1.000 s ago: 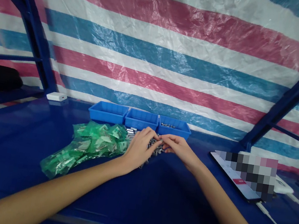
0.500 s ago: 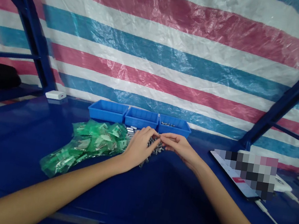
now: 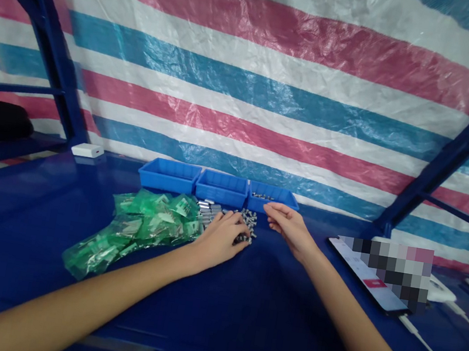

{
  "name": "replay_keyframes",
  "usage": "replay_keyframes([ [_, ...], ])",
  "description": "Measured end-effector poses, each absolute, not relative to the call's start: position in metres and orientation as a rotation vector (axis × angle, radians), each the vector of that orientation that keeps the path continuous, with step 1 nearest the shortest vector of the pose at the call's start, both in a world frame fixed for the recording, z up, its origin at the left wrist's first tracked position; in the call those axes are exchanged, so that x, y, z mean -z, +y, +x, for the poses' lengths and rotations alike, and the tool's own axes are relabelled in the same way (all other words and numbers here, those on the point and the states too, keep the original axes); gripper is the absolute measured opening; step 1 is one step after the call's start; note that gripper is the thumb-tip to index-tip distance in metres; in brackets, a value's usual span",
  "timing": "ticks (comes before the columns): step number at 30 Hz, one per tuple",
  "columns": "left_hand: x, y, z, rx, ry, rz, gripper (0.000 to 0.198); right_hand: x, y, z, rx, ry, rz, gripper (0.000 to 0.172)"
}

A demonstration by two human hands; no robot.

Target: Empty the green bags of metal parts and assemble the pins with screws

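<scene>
My left hand (image 3: 221, 237) rests over a pile of small metal screws (image 3: 249, 218), palm down. Its fingers curve onto the pile, and a gap between thumb and forefinger shows several screws. My right hand (image 3: 287, 226) is just in front of the right blue bin (image 3: 274, 207), thumb and fingertips pressed together. Whatever that pinch holds, if anything, is too small to make out. A few small metal pieces (image 3: 263, 196) lie inside this bin. Silvery cylindrical pieces (image 3: 208, 209) lie beyond my left hand, beside green plastic bags (image 3: 151, 219) with small parts inside.
The middle blue bin (image 3: 220, 196) and left blue bin (image 3: 167, 181) stand in a row at the back of the blue table (image 3: 239, 313). At right lie a phone (image 3: 362, 270) and a white cable (image 3: 434, 346). A white box (image 3: 87, 150) sits back left.
My hands have moved apart from each other. The right hand has shifted right toward the right bin, while the left has lowered onto the screws.
</scene>
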State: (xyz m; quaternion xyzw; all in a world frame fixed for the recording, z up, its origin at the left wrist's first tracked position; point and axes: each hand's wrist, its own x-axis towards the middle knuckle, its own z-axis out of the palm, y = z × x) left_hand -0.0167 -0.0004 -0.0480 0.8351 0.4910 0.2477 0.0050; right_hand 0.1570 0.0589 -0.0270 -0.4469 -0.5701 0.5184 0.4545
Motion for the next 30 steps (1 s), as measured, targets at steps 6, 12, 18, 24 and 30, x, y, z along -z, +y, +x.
replay_keyframes([
  [6,0.050,0.000,-0.017,-0.726,1.412,2.712,0.021,0.031,0.064,0.159,-1.251,-1.307,-1.095,0.032],
  [12,0.050,0.000,-0.017,-0.704,1.407,2.709,0.013,0.039,0.072,0.166,-1.027,-1.512,-1.186,0.029],
  [18,0.048,-0.001,-0.016,-0.760,1.471,2.645,0.012,0.057,0.078,0.174,-0.395,-2.030,-1.354,0.020],
  [24,0.049,0.000,-0.016,-0.845,1.519,2.626,0.013,0.062,0.083,0.175,-0.567,-1.975,-1.224,0.013],
  [30,0.047,-0.001,-0.014,-1.009,1.599,2.553,0.020,0.041,0.063,0.160,-1.097,-1.779,-1.156,0.031],
])
